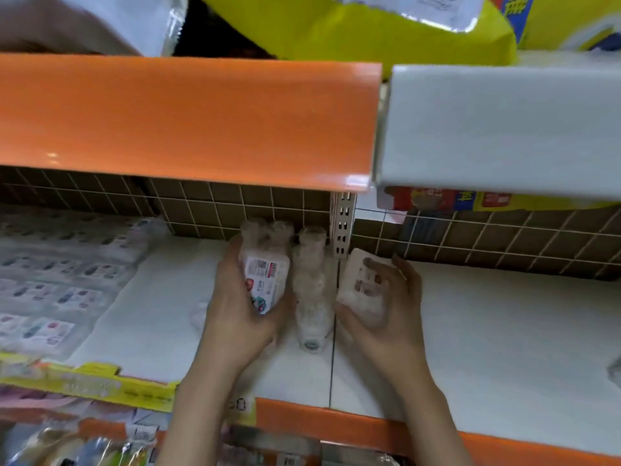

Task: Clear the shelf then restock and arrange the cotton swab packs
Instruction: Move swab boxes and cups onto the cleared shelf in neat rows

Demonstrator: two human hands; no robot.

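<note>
Left hand point(235, 307) grips a labelled cotton swab pack point(265, 280), right hand point(386, 304) another pack point(363, 284), flanking the shelf's point(504, 348) standing row point(311, 290), probably to extend it.

Your left hand point(235, 311) grips a clear plastic cotton swab pack with a red-and-white label point(265, 274), tilted above the white shelf board point(504, 331). Just right, a clear row of packs point(311, 290) lies on it; your right hand point(386, 297) holds a blurred white pack point(361, 284).

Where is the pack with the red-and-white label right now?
Centre of the head view, gripped in the left hand, the labelled pack sits just left of the row of clear packs.
</note>
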